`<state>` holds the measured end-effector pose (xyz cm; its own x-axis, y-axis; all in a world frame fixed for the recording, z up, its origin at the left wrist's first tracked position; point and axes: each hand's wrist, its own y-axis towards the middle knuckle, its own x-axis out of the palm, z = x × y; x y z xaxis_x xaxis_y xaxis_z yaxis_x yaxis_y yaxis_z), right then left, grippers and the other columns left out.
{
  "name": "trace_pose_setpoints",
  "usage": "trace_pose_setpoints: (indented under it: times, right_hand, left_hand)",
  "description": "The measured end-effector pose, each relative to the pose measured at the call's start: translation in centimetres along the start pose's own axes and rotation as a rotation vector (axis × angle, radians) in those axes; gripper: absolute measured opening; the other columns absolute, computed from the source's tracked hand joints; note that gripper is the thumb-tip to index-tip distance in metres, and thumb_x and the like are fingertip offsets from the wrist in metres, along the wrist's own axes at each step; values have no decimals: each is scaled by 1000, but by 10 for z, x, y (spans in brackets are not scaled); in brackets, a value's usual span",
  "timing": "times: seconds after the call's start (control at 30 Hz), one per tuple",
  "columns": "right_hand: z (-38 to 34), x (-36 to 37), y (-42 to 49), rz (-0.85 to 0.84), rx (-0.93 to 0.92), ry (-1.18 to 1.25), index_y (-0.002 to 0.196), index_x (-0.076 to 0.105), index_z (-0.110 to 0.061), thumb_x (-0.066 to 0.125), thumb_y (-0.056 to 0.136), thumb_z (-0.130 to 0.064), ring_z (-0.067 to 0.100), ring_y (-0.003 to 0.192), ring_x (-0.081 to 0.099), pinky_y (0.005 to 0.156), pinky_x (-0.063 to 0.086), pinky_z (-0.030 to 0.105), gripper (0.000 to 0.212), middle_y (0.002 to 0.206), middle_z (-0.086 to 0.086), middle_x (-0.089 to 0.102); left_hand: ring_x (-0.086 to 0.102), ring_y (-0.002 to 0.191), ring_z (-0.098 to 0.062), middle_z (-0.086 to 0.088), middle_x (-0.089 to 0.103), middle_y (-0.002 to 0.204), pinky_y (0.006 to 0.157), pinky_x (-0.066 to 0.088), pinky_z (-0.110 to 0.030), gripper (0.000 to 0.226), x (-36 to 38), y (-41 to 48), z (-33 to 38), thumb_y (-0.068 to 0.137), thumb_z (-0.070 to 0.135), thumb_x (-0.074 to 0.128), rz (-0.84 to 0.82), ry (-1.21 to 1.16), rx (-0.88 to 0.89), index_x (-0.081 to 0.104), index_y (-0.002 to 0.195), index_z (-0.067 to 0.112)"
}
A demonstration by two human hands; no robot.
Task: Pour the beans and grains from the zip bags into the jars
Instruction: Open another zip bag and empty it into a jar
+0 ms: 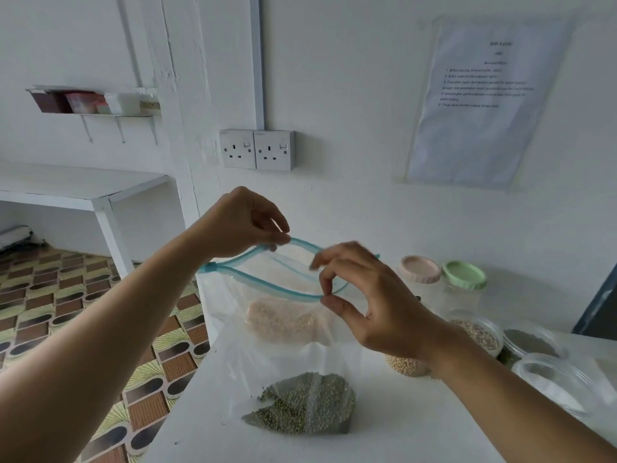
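Note:
A clear zip bag [267, 289] with a blue seal hangs upright over the white table [384, 412], its mouth pulled open. Pale grains [283, 319] lie in its bottom. My left hand [243, 222] pinches the far lip of the seal. My right hand [370, 302] pinches the near lip between thumb and forefinger. A second clear bag of green beans [303, 406] lies flat on the table below. At the right stand open jars: one with pale beans [480, 335], one with green beans [531, 342] and an empty-looking one [554, 382].
Two lidded jars, one with a pink lid [420, 269] and one with a green lid [464, 275], stand against the wall. A double wall socket [257, 149] and a taped paper sheet [484, 101] hang above. Patterned floor [83, 312] lies left of the table edge.

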<state>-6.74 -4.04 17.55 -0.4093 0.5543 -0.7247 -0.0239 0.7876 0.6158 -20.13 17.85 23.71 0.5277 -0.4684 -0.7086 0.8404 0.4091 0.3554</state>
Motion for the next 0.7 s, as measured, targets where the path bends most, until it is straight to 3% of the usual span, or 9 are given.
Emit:
trace_pose_setpoints:
  times: [0.1,0.2,0.3,0.4,0.5,0.6,0.7]
  right_hand:
    - [-5,-4,9,-33,42,-53,90,58,-20,66,89,-17,13,86,54,82,42,26,9,84,-7,60]
    - [-7,-4,18,-65,79,-192,98,62,-22,63,83,-23,11,72,51,86,37,23,15,69,-10,58]
    - [-10,0,28,-78,92,-379,103,67,-24,51,89,-48,13,61,46,93,41,35,33,60,-9,52]
    - [-21,8,38,-146,146,-582,108,67,-28,29,93,-77,19,65,47,89,38,42,64,64,-4,49]
    - [-35,18,53,-216,157,-661,106,68,-31,21,88,-88,20,76,51,86,29,44,75,73,-2,62]
    - [-48,34,74,-242,74,-685,111,71,-29,32,91,-82,21,91,52,88,29,46,69,96,1,68]
    - [-57,53,92,-306,-43,-629,122,70,-26,46,95,-69,21,111,48,94,34,45,57,121,4,56]
  left_hand:
    - [77,84,-21,-9,79,86,83,59,-23,27,0,-1,-6,77,26,82,-51,-216,-132,77,98,10]
    - [77,92,-28,-16,78,98,78,62,-25,38,-2,-14,-19,83,35,66,-9,-509,-232,73,103,4]
    - [76,90,-27,-18,76,99,78,63,-29,47,-1,-42,-45,99,42,46,129,-775,-307,69,105,1]
    - [73,88,-21,-17,73,101,81,58,-32,51,27,-83,-82,107,40,33,259,-884,-335,67,108,1]
    - [71,95,-27,-23,71,112,90,51,-43,46,74,-122,-123,110,33,32,310,-913,-403,64,120,1]
    - [69,110,-30,-14,73,116,98,48,-46,51,120,-155,-150,107,40,31,293,-857,-474,66,120,5]
    - [66,120,-20,-3,71,128,107,46,-44,50,154,-179,-167,110,40,26,186,-777,-520,64,129,13]
